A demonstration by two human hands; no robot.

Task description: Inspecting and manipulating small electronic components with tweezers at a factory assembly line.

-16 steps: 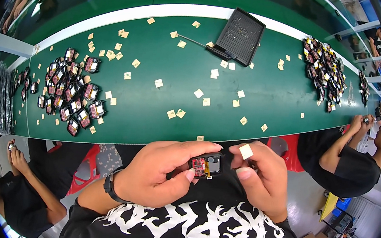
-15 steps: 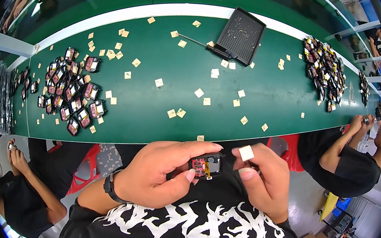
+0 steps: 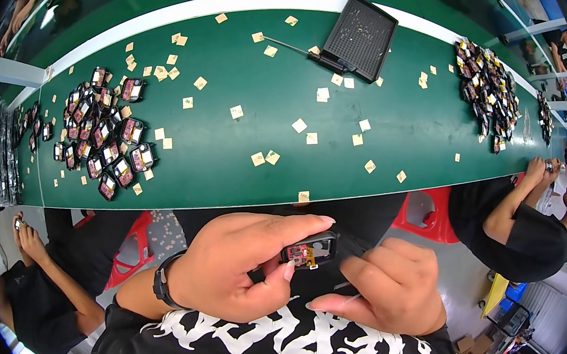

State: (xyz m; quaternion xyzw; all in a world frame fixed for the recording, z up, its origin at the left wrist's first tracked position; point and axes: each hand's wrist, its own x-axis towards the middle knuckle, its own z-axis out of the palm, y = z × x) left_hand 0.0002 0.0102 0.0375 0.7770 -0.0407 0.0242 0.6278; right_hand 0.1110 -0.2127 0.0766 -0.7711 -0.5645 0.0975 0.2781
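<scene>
My left hand is closed round a small black device housing, its open side facing up. Inside the housing lie a red circuit board and a yellow flex cable with a small white connector at its end. My right hand is just right of the housing, apart from it, with the fingers curled in and the thumb stretched toward the left. A thin pale edge shows between thumb and fingers, apparently the pale square pad seen nearly edge-on; most of it is hidden.
Pale square pieces lie scattered over the green table. Piles of similar housings stand left and right. A black tray and a screwdriver lie at the far side. Co-workers sit left and right.
My right hand has turned and its fingers have curled inward; the pale square pad that faced up on its fingertips is now mostly out of sight. My left hand still holds the housing.
</scene>
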